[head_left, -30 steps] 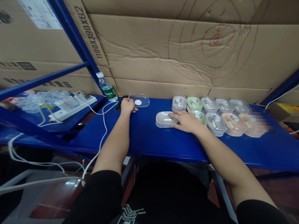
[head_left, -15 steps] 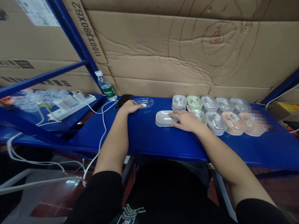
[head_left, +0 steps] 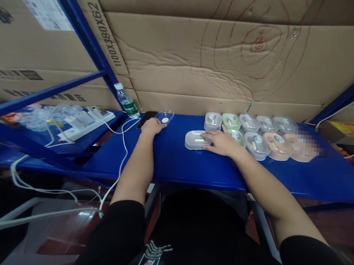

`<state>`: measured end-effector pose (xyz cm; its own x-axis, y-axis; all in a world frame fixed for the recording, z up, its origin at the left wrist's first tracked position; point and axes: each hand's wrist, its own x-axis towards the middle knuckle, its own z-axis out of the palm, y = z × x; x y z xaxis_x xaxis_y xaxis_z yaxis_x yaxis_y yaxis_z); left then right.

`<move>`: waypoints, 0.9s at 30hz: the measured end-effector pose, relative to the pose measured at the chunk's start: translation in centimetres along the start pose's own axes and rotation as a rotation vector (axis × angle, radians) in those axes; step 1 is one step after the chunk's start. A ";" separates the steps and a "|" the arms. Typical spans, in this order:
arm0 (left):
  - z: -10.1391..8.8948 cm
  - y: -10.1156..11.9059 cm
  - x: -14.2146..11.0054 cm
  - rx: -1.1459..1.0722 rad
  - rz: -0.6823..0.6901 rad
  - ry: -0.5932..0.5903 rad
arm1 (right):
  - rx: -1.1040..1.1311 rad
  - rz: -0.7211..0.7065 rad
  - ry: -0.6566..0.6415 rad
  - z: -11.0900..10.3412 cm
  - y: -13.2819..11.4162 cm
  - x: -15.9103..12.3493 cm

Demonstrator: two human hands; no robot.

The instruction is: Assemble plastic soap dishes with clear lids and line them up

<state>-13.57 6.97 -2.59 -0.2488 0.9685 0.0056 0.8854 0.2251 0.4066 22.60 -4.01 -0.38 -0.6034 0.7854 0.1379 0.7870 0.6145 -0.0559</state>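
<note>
My left hand (head_left: 153, 127) pinches the near edge of a clear oval lid (head_left: 169, 116) with a round white sticker, which is tilted above the blue table. Its fingertips are partly hidden. My right hand (head_left: 220, 142) is closed round the right end of a grey oval lidded box (head_left: 191, 141) that rests on the table. The box has a pale bar in its middle, and the fingers cover its right part. Just behind the right hand stands a green box (head_left: 238, 136), partly hidden by it.
Two rows of grey, green and pink lidded boxes (head_left: 256, 146) stand on the right of the blue table (head_left: 174, 164). A black phone (head_left: 144, 118), a water bottle (head_left: 128, 104) and white cables (head_left: 124, 149) are at the left. Cardboard (head_left: 176, 59) forms the back wall.
My left hand has shifted slightly left with the clear lid, which has turned and tipped up. The right hand and the grey box stay in place.
</note>
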 end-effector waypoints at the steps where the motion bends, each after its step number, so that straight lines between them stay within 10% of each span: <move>1: 0.0 0.2 -0.2 0.001 -0.005 0.017 | 0.003 0.001 0.000 0.0 0.0 0.0; 15: -0.8 1.3 -1.3 -0.039 0.012 0.127 | 0.010 -0.024 -0.026 -0.6 -0.1 0.0; 21: -0.9 4.2 -3.7 -0.248 0.348 0.283 | 0.020 -0.012 0.020 -0.8 -0.3 0.1; 27: 1.2 7.2 -6.1 -0.278 0.769 -0.008 | 0.032 -0.025 0.063 -0.6 0.0 0.4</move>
<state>-5.20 2.78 -0.79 0.3924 0.8424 0.3694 0.6774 -0.5363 0.5035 22.45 -3.77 0.26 -0.6128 0.7642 0.2011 0.7666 0.6366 -0.0835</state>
